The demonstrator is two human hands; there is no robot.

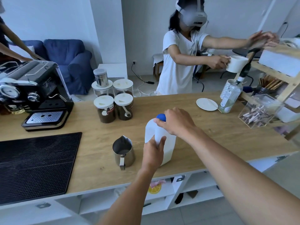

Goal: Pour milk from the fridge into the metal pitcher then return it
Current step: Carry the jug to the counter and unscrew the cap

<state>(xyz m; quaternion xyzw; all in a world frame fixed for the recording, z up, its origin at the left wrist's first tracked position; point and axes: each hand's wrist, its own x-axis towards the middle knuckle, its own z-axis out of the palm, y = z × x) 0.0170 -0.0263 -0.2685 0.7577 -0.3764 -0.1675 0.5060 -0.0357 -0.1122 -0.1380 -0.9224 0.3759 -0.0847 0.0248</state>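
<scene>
Milk jug point(164, 140) upright on the wooden counter point(211, 140), gripped two ways: left hand point(153, 153) wrapped around the near side of the body, right hand point(176, 123) closed over the blue cap point(161, 117) at the top. Pitcher point(123, 151) just left of the lower grip, apart from the jug, spout pointing away, handle toward the wearer; something pale at its bottom, possibly milk, though hard to tell from glare on the metal. Cap step in hand, by the look of it: either twisting off before the pour or twisting back on after it, not decidable from this view. If opening, next a firm hold low while the top grip turns, then cap set aside and the jug tipped left toward the spout. If closing, next a lift and carry back to the fridge, not in view. Beyond the upper grip, four lidded jars point(113, 101) of grounds, and farther left the espresso machine point(37, 95) and a black mat point(35, 166). Right of the grips, a saucer point(207, 104), a glass bottle point(230, 98) and a clear box point(258, 111), all well apart. Another person point(180, 62) across the counter, holding a mug point(236, 63), clear of the work. Nothing between jug and pitcher to block a pour.
</scene>
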